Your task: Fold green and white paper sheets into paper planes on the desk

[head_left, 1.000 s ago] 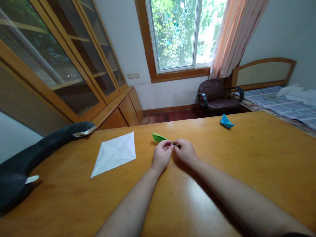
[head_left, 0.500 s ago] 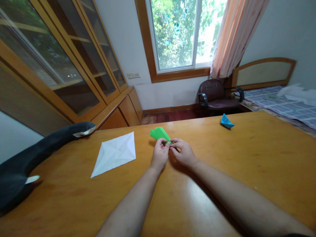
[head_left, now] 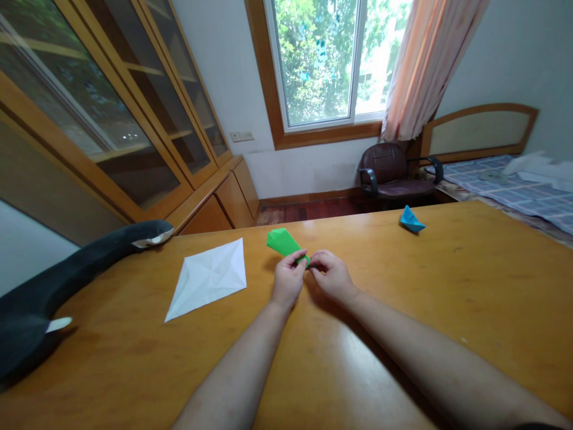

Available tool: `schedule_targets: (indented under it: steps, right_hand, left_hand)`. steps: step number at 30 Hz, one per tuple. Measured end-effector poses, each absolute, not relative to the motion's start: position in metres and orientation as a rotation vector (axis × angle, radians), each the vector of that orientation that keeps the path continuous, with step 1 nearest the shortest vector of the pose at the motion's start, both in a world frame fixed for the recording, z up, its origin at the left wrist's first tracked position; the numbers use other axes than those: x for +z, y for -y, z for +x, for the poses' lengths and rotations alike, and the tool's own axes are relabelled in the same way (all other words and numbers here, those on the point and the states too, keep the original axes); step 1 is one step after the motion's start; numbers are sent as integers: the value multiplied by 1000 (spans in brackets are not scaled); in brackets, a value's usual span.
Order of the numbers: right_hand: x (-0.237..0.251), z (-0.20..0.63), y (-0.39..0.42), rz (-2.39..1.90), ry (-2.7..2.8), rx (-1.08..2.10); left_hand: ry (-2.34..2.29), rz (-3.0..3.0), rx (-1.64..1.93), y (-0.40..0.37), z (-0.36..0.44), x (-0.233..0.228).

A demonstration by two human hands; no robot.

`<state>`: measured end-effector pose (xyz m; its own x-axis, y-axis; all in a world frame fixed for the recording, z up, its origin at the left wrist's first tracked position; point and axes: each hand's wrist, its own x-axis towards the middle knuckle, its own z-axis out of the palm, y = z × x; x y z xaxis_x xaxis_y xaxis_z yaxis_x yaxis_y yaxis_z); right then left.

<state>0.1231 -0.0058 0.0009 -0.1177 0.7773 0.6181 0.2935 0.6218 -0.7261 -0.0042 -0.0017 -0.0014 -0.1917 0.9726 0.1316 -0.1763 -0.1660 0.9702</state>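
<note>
A folded piece of green paper (head_left: pixel 285 241) is held above the wooden table, its wide end pointing away to the upper left. My left hand (head_left: pixel 289 279) pinches its narrow lower part between thumb and fingers. At the near right tip, my right hand (head_left: pixel 332 275) has its thumb and fingertips closed on the end of the paper; the fingers partly hide that tip. To the left of my hands lies a flat, creased sheet of white paper (head_left: pixel 212 278). A small folded blue paper boat (head_left: pixel 410 220) rests near the far edge on the right.
The wooden table (head_left: pixel 403 298) spans the foreground. A dark, curved object with white parts (head_left: pixel 76 275) lies along its left side. Beyond the far edge are a glass-fronted cabinet (head_left: pixel 156 206), a brown armchair (head_left: pixel 389 170) and a bed (head_left: pixel 528 191).
The green paper has shifted slightly left and turned, showing more of a smooth face. My left hand moved a little left with it; the right hand stays close at the tip.
</note>
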Motion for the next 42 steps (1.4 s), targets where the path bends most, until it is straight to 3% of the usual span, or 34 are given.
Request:
schedule_targets:
  steps: [10,31,42]
  right_hand:
    - [-5,125,1,-1068,1569,772]
    - [-2,138,-7,-932,1417,1046]
    - [0,156,-22,-987,918,1550]
  left_hand:
    - [-1105,1005,1511,3,-5,1]
    - [-1000,986,1439,0,-16,3]
    - [-847,1288,620,12,-33,18]
